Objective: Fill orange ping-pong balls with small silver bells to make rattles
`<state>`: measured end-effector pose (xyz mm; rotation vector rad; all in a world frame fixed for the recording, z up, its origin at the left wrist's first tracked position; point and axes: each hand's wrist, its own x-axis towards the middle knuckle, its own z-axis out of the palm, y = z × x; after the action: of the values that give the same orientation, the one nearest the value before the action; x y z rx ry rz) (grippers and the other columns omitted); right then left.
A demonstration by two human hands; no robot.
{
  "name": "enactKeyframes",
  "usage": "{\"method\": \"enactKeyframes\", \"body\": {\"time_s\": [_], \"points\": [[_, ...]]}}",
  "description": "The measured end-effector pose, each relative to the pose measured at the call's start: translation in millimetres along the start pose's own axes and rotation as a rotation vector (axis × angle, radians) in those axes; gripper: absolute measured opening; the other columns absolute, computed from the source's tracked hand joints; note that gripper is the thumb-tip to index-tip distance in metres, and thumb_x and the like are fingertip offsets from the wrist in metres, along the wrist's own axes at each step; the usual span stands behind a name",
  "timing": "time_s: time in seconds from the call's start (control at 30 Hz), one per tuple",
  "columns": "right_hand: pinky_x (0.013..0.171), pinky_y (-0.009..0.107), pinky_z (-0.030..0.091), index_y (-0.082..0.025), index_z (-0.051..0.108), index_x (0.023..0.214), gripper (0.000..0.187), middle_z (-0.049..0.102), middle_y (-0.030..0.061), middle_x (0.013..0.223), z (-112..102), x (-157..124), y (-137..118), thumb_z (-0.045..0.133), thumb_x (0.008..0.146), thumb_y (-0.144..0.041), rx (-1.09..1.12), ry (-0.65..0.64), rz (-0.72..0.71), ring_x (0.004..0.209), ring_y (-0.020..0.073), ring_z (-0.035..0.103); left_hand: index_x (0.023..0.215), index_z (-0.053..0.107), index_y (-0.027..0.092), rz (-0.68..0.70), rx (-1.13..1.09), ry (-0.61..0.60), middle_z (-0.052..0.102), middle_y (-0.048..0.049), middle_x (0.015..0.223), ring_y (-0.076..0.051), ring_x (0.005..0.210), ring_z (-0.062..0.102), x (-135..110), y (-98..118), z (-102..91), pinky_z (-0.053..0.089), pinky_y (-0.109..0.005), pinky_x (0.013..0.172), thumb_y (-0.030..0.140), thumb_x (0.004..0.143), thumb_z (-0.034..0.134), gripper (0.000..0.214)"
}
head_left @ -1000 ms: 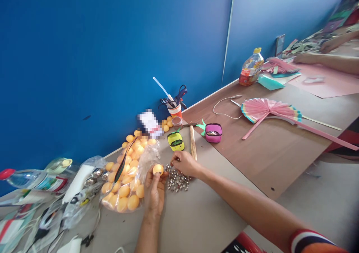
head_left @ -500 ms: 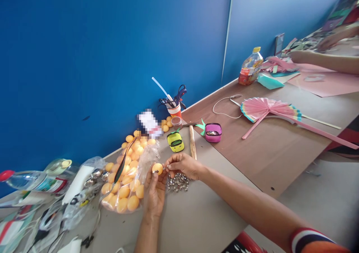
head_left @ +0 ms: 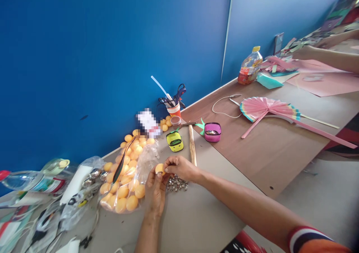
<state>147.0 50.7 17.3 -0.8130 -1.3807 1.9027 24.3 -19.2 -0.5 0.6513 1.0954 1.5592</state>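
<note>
An orange ping-pong ball [head_left: 159, 168] with a dark spot on its lower side is held up in the fingers of my left hand [head_left: 155, 193]. My right hand [head_left: 181, 168] is closed in a pinch against the ball's right side; whatever lies between its fingertips is hidden. Just beneath the right hand is a pile of small silver bells [head_left: 177, 184], partly covered by it. To the left, a clear plastic bag [head_left: 121, 195] full of orange balls lies close to my left hand. Beyond the hands lies a hammer [head_left: 192, 144] with a wooden handle.
A yellow [head_left: 175, 142] and a magenta little basket [head_left: 212, 133] stand near the hammer. A cup of tools [head_left: 174, 110] is by the wall. Bottles [head_left: 33, 180] and cables clutter the left. A pink paper fan [head_left: 267, 109] lies right; another person's arm [head_left: 331, 55] works beyond.
My right fingers have moved in against the ball, where a small shiny piece showed between them before. The ball has turned, and both hands shifted slightly.
</note>
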Motion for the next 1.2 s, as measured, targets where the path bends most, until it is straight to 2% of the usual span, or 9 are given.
{"method": "enactKeyframes", "body": {"time_s": [0.2,0.43,0.63,0.97,1.2], "points": [[0.051,0.019,0.038,-0.015,0.060,0.071,0.004,0.054,-0.0057,0.055,-1.6,0.0,0.8,0.059,0.073,-0.012,-0.090,-0.018,-0.007,0.051,0.0076,0.047,0.100,0.063,0.021,0.006,0.031,0.016,0.065,-0.0013,0.089,-0.016,0.080,0.064,0.7,0.1,-0.3,0.049,-0.033,0.084,0.034,0.072,0.074,0.033],[0.048,0.019,0.037,-0.016,0.059,0.071,0.006,0.051,-0.0060,0.053,-2.4,-1.8,-1.6,0.056,0.075,-0.011,-0.187,-0.034,-0.017,0.049,0.0081,0.046,0.097,0.063,0.022,0.009,0.077,0.065,0.064,-0.0012,0.089,-0.015,0.080,0.061,2.6,-3.6,-3.8,0.050,-0.029,0.076,0.037,0.071,0.074,0.032],[0.048,0.019,0.036,-0.016,0.059,0.072,0.005,0.052,-0.0061,0.052,-2.1,-1.9,-0.2,0.056,0.075,-0.013,-0.210,-0.028,-0.011,0.049,0.0083,0.046,0.094,0.062,0.023,0.037,0.117,0.094,0.064,-0.0012,0.092,-0.016,0.083,0.062,1.6,-4.1,-2.8,0.050,-0.029,0.077,0.035,0.070,0.074,0.030],[0.046,0.019,0.035,-0.017,0.057,0.074,0.007,0.056,-0.0053,0.052,-0.4,-1.3,0.9,0.054,0.076,-0.011,-0.241,-0.007,0.041,0.047,0.0091,0.049,0.100,0.060,0.024,0.082,0.192,0.123,0.066,0.0006,0.088,-0.012,0.076,0.061,-1.0,-6.6,-4.6,0.048,-0.023,0.066,0.034,0.071,0.075,0.035],[0.045,0.019,0.037,-0.018,0.053,0.076,0.007,0.057,-0.0054,0.052,1.7,-0.5,3.8,0.053,0.077,-0.012,-0.207,0.006,0.041,0.047,0.0105,0.053,0.101,0.060,0.022,0.109,0.228,0.148,0.067,-0.0006,0.090,-0.014,0.080,0.062,-0.5,-7.9,-6.5,0.049,-0.025,0.070,0.036,0.069,0.076,0.039]]}}
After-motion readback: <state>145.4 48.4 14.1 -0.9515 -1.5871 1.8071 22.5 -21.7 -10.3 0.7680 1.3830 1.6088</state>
